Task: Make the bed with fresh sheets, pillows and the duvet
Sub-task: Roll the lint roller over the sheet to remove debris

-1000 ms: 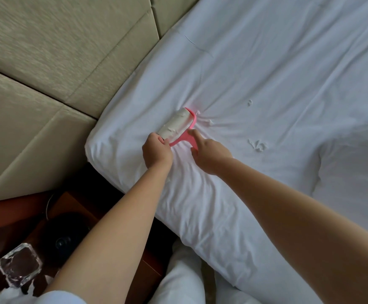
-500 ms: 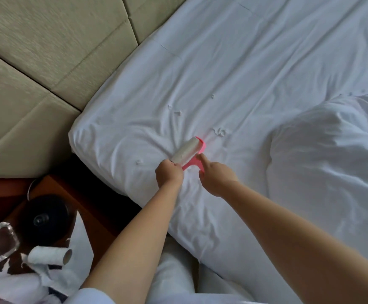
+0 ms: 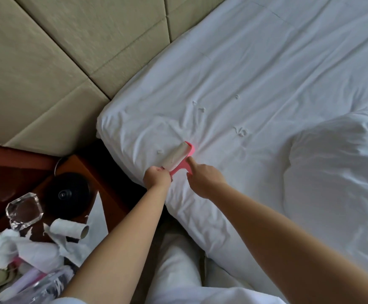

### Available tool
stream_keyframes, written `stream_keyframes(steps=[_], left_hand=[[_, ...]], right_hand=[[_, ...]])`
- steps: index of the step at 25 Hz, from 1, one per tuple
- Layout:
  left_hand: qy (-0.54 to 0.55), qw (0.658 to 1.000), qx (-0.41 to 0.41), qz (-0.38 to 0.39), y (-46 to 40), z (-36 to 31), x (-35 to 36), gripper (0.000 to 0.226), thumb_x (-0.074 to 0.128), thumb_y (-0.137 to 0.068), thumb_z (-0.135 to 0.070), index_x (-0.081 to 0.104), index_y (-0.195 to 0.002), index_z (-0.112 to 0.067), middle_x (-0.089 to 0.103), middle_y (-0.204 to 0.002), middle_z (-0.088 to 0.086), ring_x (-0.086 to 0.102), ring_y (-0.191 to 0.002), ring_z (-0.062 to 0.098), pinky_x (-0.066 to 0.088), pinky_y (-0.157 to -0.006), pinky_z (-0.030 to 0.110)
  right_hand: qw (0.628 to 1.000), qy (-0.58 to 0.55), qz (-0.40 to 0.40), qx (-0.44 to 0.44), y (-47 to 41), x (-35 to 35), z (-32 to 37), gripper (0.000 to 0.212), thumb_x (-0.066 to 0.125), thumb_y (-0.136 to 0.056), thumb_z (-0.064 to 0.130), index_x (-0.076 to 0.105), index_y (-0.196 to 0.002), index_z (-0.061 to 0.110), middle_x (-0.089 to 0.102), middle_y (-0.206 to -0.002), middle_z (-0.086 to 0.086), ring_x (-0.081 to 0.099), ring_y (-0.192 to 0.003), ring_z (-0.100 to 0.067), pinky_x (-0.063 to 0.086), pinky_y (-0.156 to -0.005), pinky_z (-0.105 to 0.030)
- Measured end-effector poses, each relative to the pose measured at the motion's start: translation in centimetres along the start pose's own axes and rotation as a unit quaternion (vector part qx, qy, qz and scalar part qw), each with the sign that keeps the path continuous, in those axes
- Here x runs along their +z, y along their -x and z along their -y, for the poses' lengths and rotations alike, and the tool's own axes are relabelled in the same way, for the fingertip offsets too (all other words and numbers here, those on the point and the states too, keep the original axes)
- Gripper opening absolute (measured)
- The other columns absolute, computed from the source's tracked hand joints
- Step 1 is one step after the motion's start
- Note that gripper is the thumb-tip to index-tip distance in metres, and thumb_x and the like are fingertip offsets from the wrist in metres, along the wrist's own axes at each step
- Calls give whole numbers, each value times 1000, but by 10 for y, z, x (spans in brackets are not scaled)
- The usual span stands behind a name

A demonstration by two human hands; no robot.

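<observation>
A white fitted sheet [image 3: 255, 69] covers the mattress up to its near left corner. On it lies a pink lint roller [image 3: 178, 157] with a pale paper roll. My left hand [image 3: 156, 177] grips the roller's near end. My right hand [image 3: 205, 176] holds the pink handle, index finger stretched along it. Small white lint bits [image 3: 241, 131] are scattered on the sheet beyond the roller. A bunched white duvet [image 3: 340, 172] lies on the right side of the bed.
A padded beige headboard [image 3: 69, 51] runs along the upper left. Beside the bed, a wooden nightstand [image 3: 110, 194] carries a black round device [image 3: 67, 195], a clear glass ashtray [image 3: 24, 210], a used paper roll [image 3: 69, 231] and crumpled white tissue [image 3: 14, 249].
The roller and both hands have drawn back toward the mattress's near edge, then pushed slightly forward again. The view has tilted down and left, bringing the nightstand clutter into sight.
</observation>
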State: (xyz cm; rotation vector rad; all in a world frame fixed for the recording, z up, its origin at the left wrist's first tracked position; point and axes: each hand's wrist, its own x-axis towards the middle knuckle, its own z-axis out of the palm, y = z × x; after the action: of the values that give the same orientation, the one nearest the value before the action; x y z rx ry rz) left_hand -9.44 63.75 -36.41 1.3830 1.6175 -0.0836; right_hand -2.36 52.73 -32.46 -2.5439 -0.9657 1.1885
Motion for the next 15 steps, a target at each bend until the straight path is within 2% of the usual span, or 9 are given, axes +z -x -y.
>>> stream_keyframes(steps=[2, 3, 6, 9, 10, 13, 15], left_hand=[[27, 999, -23, 5, -9, 2, -11, 32, 55, -86, -3, 36, -62, -14, 65, -69, 9, 61, -56, 18, 42, -45, 20], [25, 999, -27, 9, -15, 2, -14, 36, 52, -86, 0, 31, -62, -16, 65, -69, 9, 60, -54, 16, 39, -41, 17], [19, 999, -24, 20, -37, -8, -19, 37, 47, -87, 2, 29, -61, -16, 67, -75, 9, 61, -63, 20, 37, -46, 20], [24, 999, -23, 43, -61, -24, -24, 36, 50, -90, 0, 33, -62, -15, 67, -76, 7, 54, -51, 10, 39, -41, 14], [20, 999, -20, 45, -69, -30, -28, 36, 52, -90, -1, 33, -63, -15, 66, -74, 6, 53, -50, 10, 39, -42, 13], [-16, 1000, -6, 5, -99, -48, -48, 34, 67, -81, -5, 40, -61, -14, 60, -68, 4, 51, -63, 20, 42, -57, 22], [-33, 999, 7, -27, -121, -63, -63, 34, 76, -75, -8, 45, -61, -13, 59, -71, 6, 52, -67, 21, 44, -66, 25]], right_hand=[[1000, 1, 16, 17, -12, 8, 11, 45, 32, -101, 21, 18, -143, 26, 55, -89, -11, 48, -73, -29, 37, -60, -33], [1000, 4, 20, 23, -19, 8, 15, 46, 32, -101, 20, 17, -144, 26, 57, -93, -12, 48, -73, -29, 38, -60, -33], [999, -9, 27, 26, -45, 3, 31, 45, 32, -102, 21, 18, -144, 24, 59, -101, -16, 50, -79, -30, 38, -64, -34], [999, -26, 30, 22, -73, -6, 48, 44, 33, -101, 22, 20, -143, 22, 59, -106, -17, 53, -86, -33, 37, -67, -34], [999, -28, 32, 23, -81, -10, 54, 44, 33, -101, 23, 20, -143, 21, 59, -107, -17, 54, -88, -33, 37, -68, -34], [998, -33, 38, 23, -110, -21, 75, 44, 32, -101, 24, 20, -144, 22, 59, -108, -16, 55, -92, -34, 37, -68, -34], [998, -34, 41, 19, -130, -29, 91, 45, 32, -102, 24, 18, -145, 23, 59, -108, -16, 56, -93, -34, 39, -68, -34]])
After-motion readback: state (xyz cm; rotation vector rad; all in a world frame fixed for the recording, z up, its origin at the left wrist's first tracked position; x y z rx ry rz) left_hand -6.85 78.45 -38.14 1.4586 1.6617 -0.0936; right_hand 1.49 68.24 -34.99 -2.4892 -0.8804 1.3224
